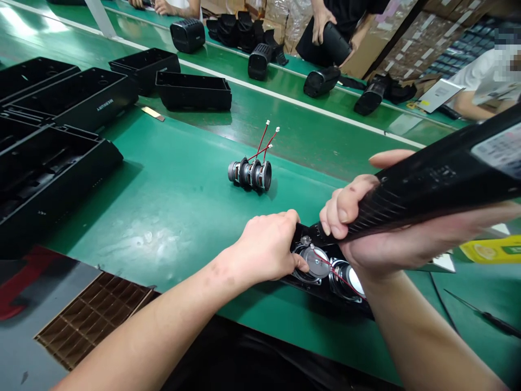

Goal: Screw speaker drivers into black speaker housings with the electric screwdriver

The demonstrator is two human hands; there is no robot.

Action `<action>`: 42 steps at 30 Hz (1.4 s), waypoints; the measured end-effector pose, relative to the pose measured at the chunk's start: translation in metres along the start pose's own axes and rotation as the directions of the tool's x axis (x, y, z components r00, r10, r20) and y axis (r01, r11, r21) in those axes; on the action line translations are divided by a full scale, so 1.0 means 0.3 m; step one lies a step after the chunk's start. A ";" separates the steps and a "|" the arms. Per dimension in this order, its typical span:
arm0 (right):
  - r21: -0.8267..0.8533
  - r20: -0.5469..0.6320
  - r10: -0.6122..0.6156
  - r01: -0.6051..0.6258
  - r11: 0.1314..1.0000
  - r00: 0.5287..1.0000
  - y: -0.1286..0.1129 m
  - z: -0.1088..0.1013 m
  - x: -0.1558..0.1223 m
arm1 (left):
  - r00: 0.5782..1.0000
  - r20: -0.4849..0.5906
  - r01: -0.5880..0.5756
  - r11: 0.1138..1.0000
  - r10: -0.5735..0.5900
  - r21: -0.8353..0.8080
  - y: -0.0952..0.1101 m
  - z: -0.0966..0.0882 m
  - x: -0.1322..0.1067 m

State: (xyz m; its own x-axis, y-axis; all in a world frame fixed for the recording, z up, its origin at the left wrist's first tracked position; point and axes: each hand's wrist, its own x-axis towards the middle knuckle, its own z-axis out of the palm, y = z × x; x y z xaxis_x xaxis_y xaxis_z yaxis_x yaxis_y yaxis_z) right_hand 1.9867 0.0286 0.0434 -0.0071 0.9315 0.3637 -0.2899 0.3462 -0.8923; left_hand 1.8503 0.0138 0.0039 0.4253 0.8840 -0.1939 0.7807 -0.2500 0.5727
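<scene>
**What the view hides or cuts off**

Under the left hand [266, 251] and right hand [366, 228], most of the open speaker housing [325, 282] is covered; only two round drivers show between the wrists. The black power tool [439, 184] in the right hand's grip runs off the right edge, its tip hidden behind the fingers. The label on it is too blurred to read.

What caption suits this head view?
Left hand steadies a speaker housing; right hand grips a black tool above it.
</scene>
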 end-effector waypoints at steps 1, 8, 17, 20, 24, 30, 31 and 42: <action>-0.003 0.009 -0.015 0.015 1.000 1.000 0.006 -0.002 -0.004 | 1.000 -0.004 -0.005 1.000 0.005 -0.001 -0.001 0.000 0.000; 0.068 0.106 -0.058 0.051 0.996 0.993 0.052 -0.029 -0.012 | 1.000 -0.010 -0.017 1.000 0.016 -0.014 0.007 -0.001 0.003; 0.179 0.204 -0.010 -0.027 0.983 0.979 0.071 -0.045 -0.008 | 0.999 0.002 0.035 0.998 -0.035 -0.042 0.010 0.003 0.004; 0.220 0.215 0.042 -0.090 0.971 0.976 0.086 -0.051 -0.016 | 0.999 -0.001 0.047 0.998 -0.047 -0.048 0.008 0.005 0.003; 0.231 0.235 0.025 -0.081 0.970 0.972 0.125 -0.052 -0.030 | 0.999 -0.017 0.043 0.998 -0.044 -0.041 -0.002 0.014 0.011; 0.239 0.148 -0.079 0.042 0.970 0.986 0.010 -0.092 -0.005 | 1.000 0.004 -0.006 1.000 0.006 -0.003 -0.058 0.026 0.038; 0.249 0.097 -0.109 0.082 0.965 0.989 -0.044 -0.118 -0.001 | 1.000 -0.003 -0.010 1.000 0.010 0.005 -0.071 0.026 0.035; -0.205 -0.296 -0.534 0.493 0.845 0.792 -0.327 -0.515 0.014 | 0.581 -0.093 -0.685 0.547 0.809 0.481 -0.005 0.123 0.074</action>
State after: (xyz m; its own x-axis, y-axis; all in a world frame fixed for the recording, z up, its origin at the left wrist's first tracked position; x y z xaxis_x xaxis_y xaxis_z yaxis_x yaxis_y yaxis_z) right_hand 2.1630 0.0159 0.0910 0.4320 0.5863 0.6853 -0.0528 0.7750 -0.6297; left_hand 1.8755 0.0193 -0.0306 0.8358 0.3478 0.4248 0.3559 -0.9324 0.0631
